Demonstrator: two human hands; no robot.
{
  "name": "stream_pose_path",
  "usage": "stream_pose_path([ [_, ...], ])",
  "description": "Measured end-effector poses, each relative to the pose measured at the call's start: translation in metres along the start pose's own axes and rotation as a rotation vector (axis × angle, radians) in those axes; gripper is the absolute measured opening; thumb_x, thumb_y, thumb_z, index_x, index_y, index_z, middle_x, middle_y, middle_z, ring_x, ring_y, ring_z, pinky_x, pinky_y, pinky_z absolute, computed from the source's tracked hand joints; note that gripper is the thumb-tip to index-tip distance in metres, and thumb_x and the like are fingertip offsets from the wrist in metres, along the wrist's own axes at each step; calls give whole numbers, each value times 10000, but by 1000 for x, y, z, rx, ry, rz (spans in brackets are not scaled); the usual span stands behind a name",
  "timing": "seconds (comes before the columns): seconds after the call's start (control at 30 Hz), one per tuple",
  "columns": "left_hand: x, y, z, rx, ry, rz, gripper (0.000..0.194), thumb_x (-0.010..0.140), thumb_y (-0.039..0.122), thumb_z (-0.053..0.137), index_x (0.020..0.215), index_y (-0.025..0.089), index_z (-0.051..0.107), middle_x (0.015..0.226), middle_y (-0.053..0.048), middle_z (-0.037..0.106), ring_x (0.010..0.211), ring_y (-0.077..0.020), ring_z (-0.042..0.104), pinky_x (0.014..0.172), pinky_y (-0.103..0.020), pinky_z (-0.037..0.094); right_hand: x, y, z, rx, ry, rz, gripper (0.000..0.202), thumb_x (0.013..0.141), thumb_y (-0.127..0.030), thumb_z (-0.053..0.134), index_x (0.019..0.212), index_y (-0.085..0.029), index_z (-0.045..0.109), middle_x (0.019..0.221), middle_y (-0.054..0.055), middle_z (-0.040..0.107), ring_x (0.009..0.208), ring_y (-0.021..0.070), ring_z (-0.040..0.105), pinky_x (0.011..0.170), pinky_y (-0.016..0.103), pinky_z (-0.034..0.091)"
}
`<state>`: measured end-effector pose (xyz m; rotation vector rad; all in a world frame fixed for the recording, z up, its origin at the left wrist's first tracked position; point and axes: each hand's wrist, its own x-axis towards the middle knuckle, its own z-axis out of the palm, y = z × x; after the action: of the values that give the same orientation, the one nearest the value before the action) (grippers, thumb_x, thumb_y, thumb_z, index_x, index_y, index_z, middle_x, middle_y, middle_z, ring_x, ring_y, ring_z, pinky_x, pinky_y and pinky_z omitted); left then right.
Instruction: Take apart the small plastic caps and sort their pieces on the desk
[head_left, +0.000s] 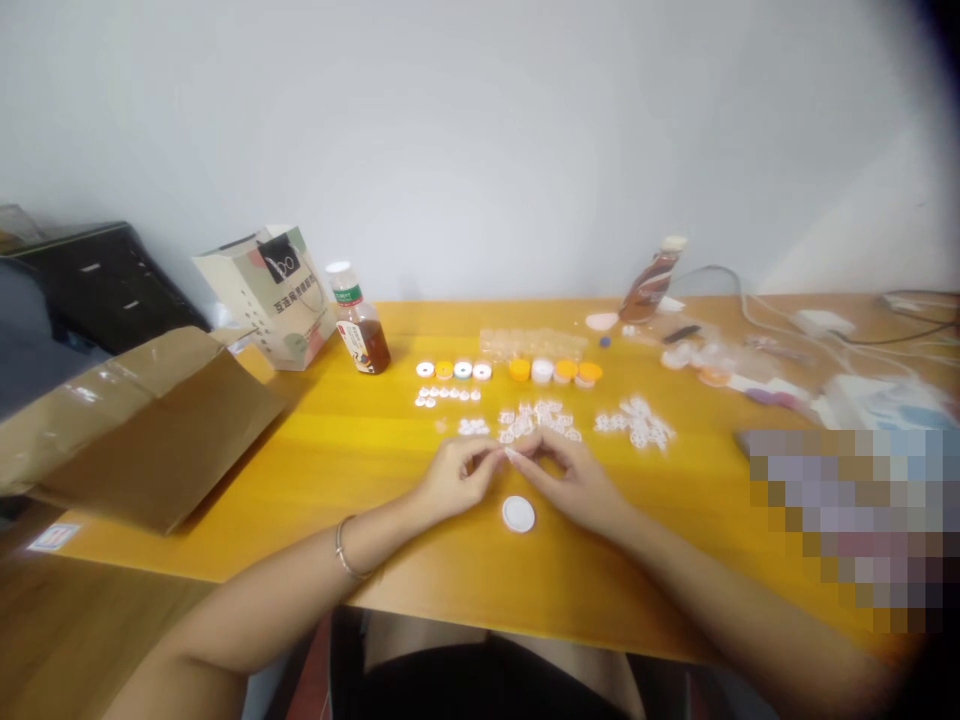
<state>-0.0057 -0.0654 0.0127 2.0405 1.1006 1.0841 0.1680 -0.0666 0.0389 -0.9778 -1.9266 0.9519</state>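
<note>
My left hand (461,478) and my right hand (566,480) meet at the fingertips over the middle of the table. Both pinch a small white piece (510,452) between them; its shape is too small to tell. Just below them a round white disc (518,514) lies flat on the wood. Beyond my fingers are a pile of small white pieces (541,415), a second pile (637,423) to its right, and a small group (473,427) to the left. Short rows of small white pieces (444,395) lie farther left.
Behind the pieces stand white-topped rolls (463,370) and orange-topped ones (565,371), with a clear tray (532,345) behind. A cardboard box (150,430), paper bag (281,300) and brown bottle (364,335) are left; another bottle (651,285) and cables (795,325) are right.
</note>
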Motion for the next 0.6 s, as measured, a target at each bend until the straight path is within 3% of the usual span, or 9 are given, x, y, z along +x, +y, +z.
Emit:
stream_pose_path([
  [0.27,1,-1,1,-57,-29,-50,271,849,271,459,706,128,640,607,-15,604,555,-103,503,539,-199,378,4,1,2,192,-18,128,149,796,-321,510,722,-193,501,647,-15,537,632,127,527,620,257,439],
  [0.47,2,-4,2,-144,-55,-102,290,843,307,470,675,123,619,595,-19,587,548,-103,498,527,-196,383,6,3,2,225,-11,171,127,797,-276,475,695,-199,469,612,-34,516,598,112,510,618,249,430],
  [0.6,4,-7,0,-247,-59,-165,326,831,377,491,658,120,593,586,-21,569,540,-104,505,538,-204,402,7,6,2,228,-31,198,177,833,-331,433,714,-202,462,599,-33,522,592,117,519,635,260,439],
])
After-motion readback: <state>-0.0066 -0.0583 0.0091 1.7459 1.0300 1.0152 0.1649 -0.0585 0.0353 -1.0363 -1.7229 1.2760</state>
